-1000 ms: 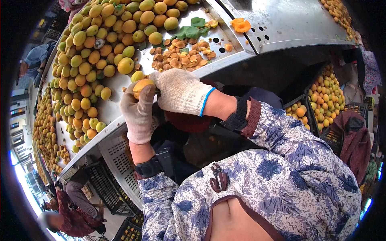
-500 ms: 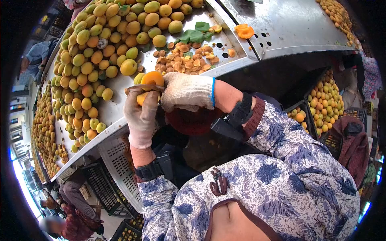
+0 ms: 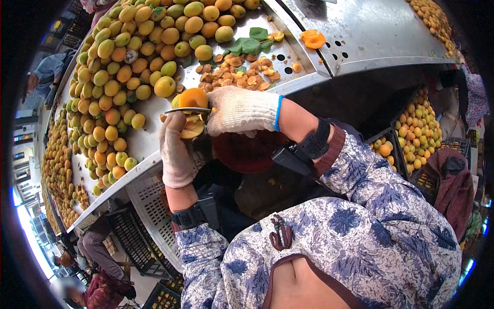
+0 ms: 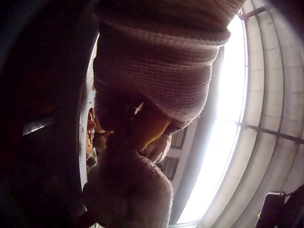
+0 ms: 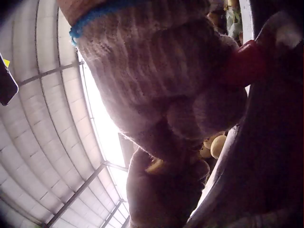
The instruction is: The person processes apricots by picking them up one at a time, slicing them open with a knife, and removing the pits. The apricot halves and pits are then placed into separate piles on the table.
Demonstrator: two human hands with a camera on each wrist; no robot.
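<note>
In the head view an apricot lies split, its upper half [image 3: 193, 98] and lower half [image 3: 192, 127] showing orange flesh, with a thin knife blade [image 3: 188, 109] between them. My gloved left hand [image 3: 177, 149] holds the fruit from below, its thumb and fingers round the lower part. My gloved right hand [image 3: 242, 110] grips the knife close beside the fruit. Its red handle [image 5: 247, 61] sticks out of the fist in the right wrist view. Both wrist views are dark, and gloves hide most of the fruit there.
A heap of apricots [image 3: 110, 82] covers the metal table [image 3: 146, 136]. Loose pits [image 3: 239, 74] and green leaves [image 3: 249, 46] lie near its edge. Orange apricot halves [image 3: 313, 39] sit farther right. Below are a red bowl [image 3: 242, 154], a white basket [image 3: 149, 198] and filled crates [image 3: 417, 129].
The apricot between my hands has parted into two halves, with the blade now showing flat between them. My right hand has turned slightly; the left hand stays in nearly the same place.
</note>
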